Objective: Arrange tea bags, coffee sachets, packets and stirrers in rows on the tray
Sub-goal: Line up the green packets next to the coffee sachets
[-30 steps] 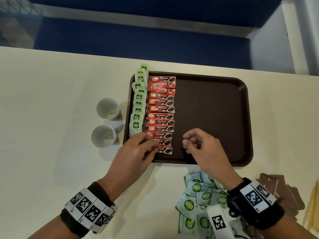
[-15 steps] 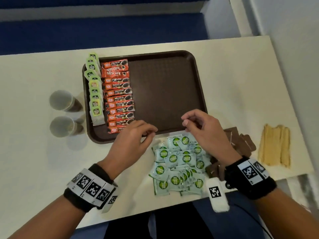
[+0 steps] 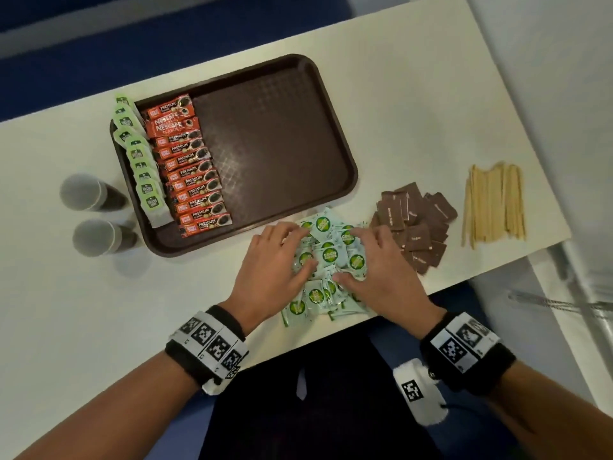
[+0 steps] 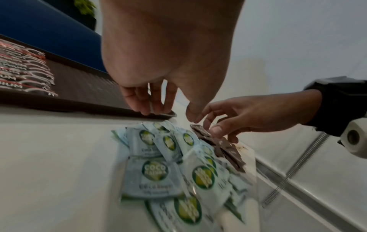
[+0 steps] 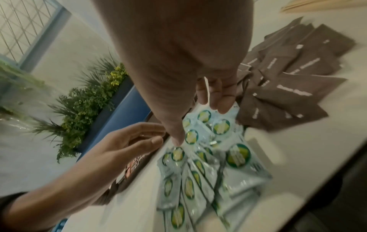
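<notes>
Both hands sit over the pile of white-and-green packets (image 3: 326, 260), which lies on the table (image 3: 66, 327) just beside the near edge of the brown tray (image 3: 282, 144). The left hand (image 3: 275, 263) has its fingers relaxed and spread, touching the pile's left side. The right hand (image 3: 381, 267) curls onto the pile; whether it pinches a packet, I cannot tell. On the tray's left side stand 2 rows: tea bags (image 3: 141, 161) and coffee sachets (image 3: 189, 164). Brown packets (image 3: 414, 224) and stirrers (image 3: 494, 204) lie to the tray's right.

Dim, soft light; wrist views motion-blurred, distorted
</notes>
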A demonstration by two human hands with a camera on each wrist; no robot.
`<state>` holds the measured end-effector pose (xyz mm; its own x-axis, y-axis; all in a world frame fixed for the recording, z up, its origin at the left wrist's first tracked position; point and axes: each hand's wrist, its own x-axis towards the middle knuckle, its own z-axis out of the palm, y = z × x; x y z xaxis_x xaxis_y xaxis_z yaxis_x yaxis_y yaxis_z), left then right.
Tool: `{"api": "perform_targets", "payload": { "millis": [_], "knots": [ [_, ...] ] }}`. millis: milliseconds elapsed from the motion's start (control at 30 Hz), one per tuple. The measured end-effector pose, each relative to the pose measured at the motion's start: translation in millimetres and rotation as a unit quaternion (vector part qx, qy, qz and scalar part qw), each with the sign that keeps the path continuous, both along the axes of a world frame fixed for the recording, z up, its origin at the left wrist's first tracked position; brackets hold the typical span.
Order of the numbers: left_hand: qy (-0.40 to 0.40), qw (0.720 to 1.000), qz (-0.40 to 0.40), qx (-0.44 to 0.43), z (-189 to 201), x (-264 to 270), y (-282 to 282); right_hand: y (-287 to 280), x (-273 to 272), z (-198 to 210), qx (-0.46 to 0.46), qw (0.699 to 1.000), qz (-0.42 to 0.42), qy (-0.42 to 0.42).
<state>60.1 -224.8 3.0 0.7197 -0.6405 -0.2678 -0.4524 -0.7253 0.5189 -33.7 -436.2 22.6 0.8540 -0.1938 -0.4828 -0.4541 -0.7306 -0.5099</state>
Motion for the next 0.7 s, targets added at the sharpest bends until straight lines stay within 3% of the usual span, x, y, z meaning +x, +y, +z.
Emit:
{"api": "perform_targets", "payload": {
  "millis": [167, 367, 567, 700],
  "knots": [
    [-0.018, 0.994, 0.029, 0.103, 3.5, -19.2, -1.3, 22.0, -25.2, 2.3, -0.092, 0.995, 0.024, 0.044],
    [-0.018, 0.987, 0.035, 0.153, -6.2, -27.6, -2.2, 35.2, -36.6, -13.9, -0.141, 0.986, 0.034, 0.079],
    [0.002, 0.99, 0.049, 0.135, -20.8, -33.3, -3.6, 47.9, -30.3, -29.2, -0.081, 0.994, -0.004, 0.077],
    [0.081, 0.991, 0.088, 0.053, -26.5, -30.7, -7.8, 57.4, -18.6, -32.4, -0.019, 0.997, -0.057, 0.039]
  ]
}}
